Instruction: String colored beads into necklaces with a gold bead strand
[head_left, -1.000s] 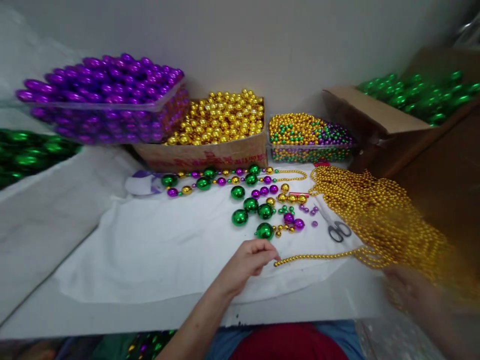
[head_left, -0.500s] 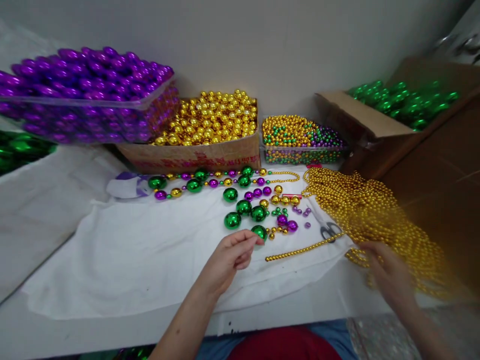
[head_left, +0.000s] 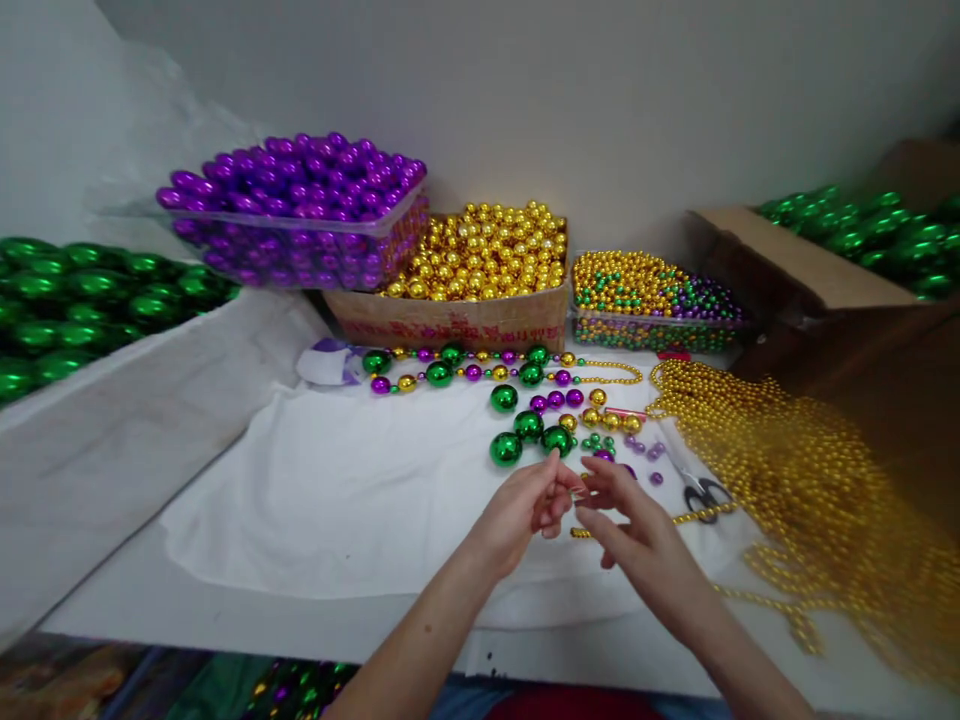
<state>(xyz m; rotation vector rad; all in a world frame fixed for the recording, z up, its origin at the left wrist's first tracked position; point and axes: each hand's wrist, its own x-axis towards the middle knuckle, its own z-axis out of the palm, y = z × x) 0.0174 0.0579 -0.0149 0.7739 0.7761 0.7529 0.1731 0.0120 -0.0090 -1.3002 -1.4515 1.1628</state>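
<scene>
Right hand (head_left: 637, 528) swings in, grip parted, beside left hand (head_left: 521, 512), whose hold's unclear; brushing knuckles could scatter beads (head_left: 506, 449).

A: What forms the supporting surface?

B: A pale table (head_left: 225, 625), largely covered by a wrinkled white cloth (head_left: 315, 500).

A: What rests on the cloth?

B: Rear: a mixed-colour bead strand (head_left: 439, 374), laid doubled. Centre: at least 4 large green balls (head_left: 505, 449), 3 purple balls (head_left: 555, 399) in a row, and several gold balls (head_left: 611, 423) beside a thin red stick (head_left: 626, 412). Right: scissors (head_left: 696, 490), crossed at the handles by a gold bead chain (head_left: 682, 519).

A: And around its margins?

B: Right: a heap of gold chains (head_left: 795, 450), spreading onto bare tabletop. Back: a cardboard box (head_left: 450, 322) and a clear tub (head_left: 660, 333), side by side, both filled with beads.
</scene>
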